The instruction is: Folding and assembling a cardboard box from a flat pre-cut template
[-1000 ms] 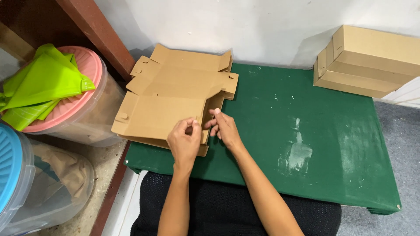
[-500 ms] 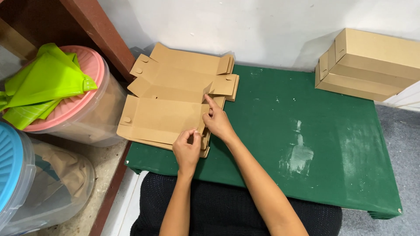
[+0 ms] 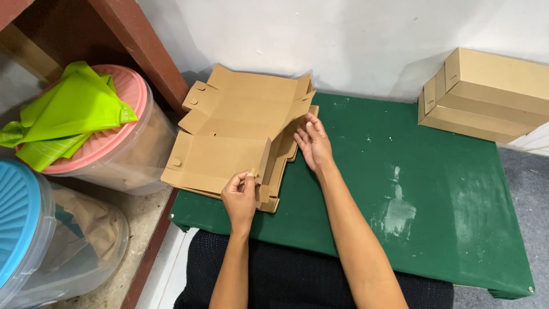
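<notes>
A stack of flat brown cardboard box blanks (image 3: pixel 234 134) lies on the left end of a low green table (image 3: pixel 412 171). My left hand (image 3: pixel 240 197) pinches the near right flap of the top blank and lifts it upright. My right hand (image 3: pixel 311 143) has its fingers under the far right side flap and tilts that edge up. The top blank's right side panel stands raised off the stack while the rest lies flat.
Two folded cardboard boxes (image 3: pixel 486 94) are stacked at the table's far right against the white wall. To the left stand a clear tub with a pink lid (image 3: pixel 123 134) under green cloth (image 3: pixel 68 111), a blue-lidded tub (image 3: pixel 23 217) and a brown wooden post (image 3: pixel 140 48).
My right hand slid from the near flap up to the far right flap. The top blank's right side panel rose from flat to upright. My left hand stayed near the front flap.
</notes>
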